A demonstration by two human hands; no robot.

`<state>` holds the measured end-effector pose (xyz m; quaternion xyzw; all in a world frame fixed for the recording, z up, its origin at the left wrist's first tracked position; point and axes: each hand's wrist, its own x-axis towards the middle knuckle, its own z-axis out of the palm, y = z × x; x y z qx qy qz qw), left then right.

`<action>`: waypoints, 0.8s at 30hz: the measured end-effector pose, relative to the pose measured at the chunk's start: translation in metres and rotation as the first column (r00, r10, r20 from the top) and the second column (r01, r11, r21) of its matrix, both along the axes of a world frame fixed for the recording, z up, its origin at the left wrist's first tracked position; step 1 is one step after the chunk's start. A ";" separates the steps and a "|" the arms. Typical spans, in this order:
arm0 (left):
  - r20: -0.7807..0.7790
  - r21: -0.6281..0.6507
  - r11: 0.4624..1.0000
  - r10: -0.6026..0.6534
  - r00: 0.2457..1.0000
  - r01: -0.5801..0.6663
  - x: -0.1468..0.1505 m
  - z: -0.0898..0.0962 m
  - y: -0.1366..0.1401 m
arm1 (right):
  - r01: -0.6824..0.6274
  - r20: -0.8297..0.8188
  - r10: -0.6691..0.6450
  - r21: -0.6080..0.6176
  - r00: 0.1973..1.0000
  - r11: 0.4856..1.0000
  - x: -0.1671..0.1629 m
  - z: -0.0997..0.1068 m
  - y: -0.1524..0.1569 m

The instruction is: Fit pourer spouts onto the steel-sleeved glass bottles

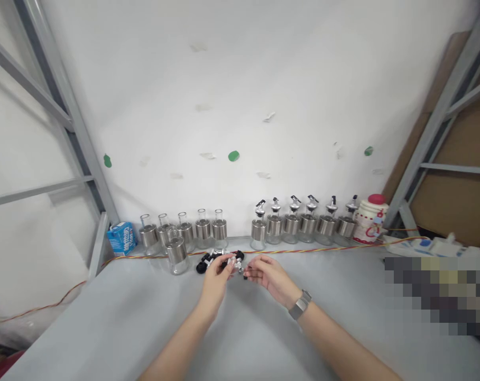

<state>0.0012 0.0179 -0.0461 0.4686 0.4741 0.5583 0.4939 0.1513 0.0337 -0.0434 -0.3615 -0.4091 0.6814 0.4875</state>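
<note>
In the head view, my left hand (217, 278) is closed around a small silver pourer top (239, 266), partly covered by the fingers. Facing it a short gap away, my right hand (275, 279) pinches a small black part (245, 277), too small to make out fully. A pile of black and silver pourer parts (202, 266) lies just behind my left hand. To the left stand several glass bottles (176, 253) with steel bands and bare necks, one nearer to me than the others. On the right, several like bottles (259, 233) carry silver pourer tops with black levers.
A blue carton (122, 238) stands at the back left. At the right end of the bottle row is a cream jar (370, 219) with a red lid. A twisted red and yellow wire (303, 251) runs along the grey table (256, 338). White power strips (442, 246) lie far right.
</note>
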 end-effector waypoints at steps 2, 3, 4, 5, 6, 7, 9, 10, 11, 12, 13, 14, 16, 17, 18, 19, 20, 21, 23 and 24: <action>-0.007 0.004 1.000 -0.005 1.000 0.005 0.000 -0.001 0.001 | -0.010 0.002 0.010 -0.006 1.000 1.000 0.000 0.001 -0.001; -0.008 0.006 1.000 -0.008 1.000 0.008 0.000 -0.002 0.001 | -0.016 0.005 0.016 -0.007 1.000 1.000 -0.001 0.002 -0.002; -0.008 0.005 1.000 -0.010 1.000 0.010 0.000 -0.002 0.001 | -0.021 0.009 0.021 -0.007 1.000 1.000 -0.001 0.002 -0.002; -0.007 0.002 1.000 -0.010 1.000 0.010 0.000 -0.003 0.001 | -0.023 0.015 0.024 -0.007 1.000 1.000 -0.001 0.002 -0.003; -0.006 0.000 1.000 -0.010 1.000 0.010 0.000 -0.003 0.001 | -0.022 0.025 0.022 -0.008 0.999 1.000 -0.002 0.002 -0.003; -0.007 -0.002 1.000 -0.008 1.000 0.008 0.000 -0.003 0.001 | -0.016 0.037 0.016 -0.009 0.999 1.000 -0.002 0.002 -0.003; -0.007 -0.003 1.000 -0.006 1.000 0.006 0.000 -0.002 0.001 | 0.004 0.057 -0.004 -0.008 0.998 1.000 -0.003 0.002 -0.003; -0.008 -0.002 1.000 -0.007 1.000 0.007 0.000 -0.002 0.001 | 0.014 0.065 -0.014 -0.005 0.998 1.000 -0.003 0.002 -0.003; -0.008 -0.002 1.000 -0.006 1.000 0.006 0.000 -0.002 0.001 | 0.023 0.071 -0.023 0.001 0.997 1.000 -0.004 0.001 -0.003; -0.007 -0.003 1.000 -0.007 1.000 0.007 0.000 -0.001 0.001 | 0.030 0.075 -0.030 0.007 0.997 1.000 -0.004 0.001 -0.003; -0.006 -0.004 1.000 -0.008 1.000 0.008 0.000 -0.001 0.001 | 0.034 0.077 -0.035 0.012 0.996 0.999 -0.004 0.001 -0.003; -0.005 -0.005 1.000 -0.008 1.000 0.008 0.000 -0.001 0.001 | 0.038 0.080 -0.040 0.018 0.996 0.999 -0.004 0.001 -0.003; -0.003 -0.007 1.000 -0.008 1.000 0.008 0.000 -0.001 0.001 | 0.046 0.080 -0.049 0.030 0.996 0.998 -0.004 0.001 -0.002; -0.002 -0.008 1.000 -0.006 1.000 0.006 0.000 -0.001 0.001 | 0.050 0.080 -0.053 0.038 0.995 0.998 -0.004 0.000 -0.002; -0.003 -0.010 1.000 -0.005 1.000 0.005 0.000 -0.001 0.001 | 0.051 0.079 -0.055 0.046 0.995 0.998 -0.004 0.000 -0.002; -0.002 -0.013 1.000 -0.003 1.000 0.003 0.000 -0.001 0.001 | 0.051 0.077 -0.055 0.055 0.995 0.997 -0.004 0.000 -0.001; -0.001 -0.014 1.000 -0.003 1.000 0.003 0.000 -0.001 0.001 | 0.049 0.075 -0.053 0.060 0.996 0.997 -0.003 0.000 -0.001; 0.000 -0.015 1.000 -0.003 1.000 0.003 0.000 0.000 0.001 | 0.043 0.074 -0.048 0.062 0.996 0.997 -0.003 0.000 -0.001; 0.002 -0.017 1.000 -0.001 1.000 0.001 0.000 0.000 0.001 | 0.031 0.075 -0.035 0.056 0.997 0.998 -0.003 0.001 -0.002; 0.003 -0.017 1.000 0.001 1.000 -0.001 0.000 0.000 0.001 | 0.027 0.078 -0.031 0.051 0.996 0.998 -0.003 0.001 -0.002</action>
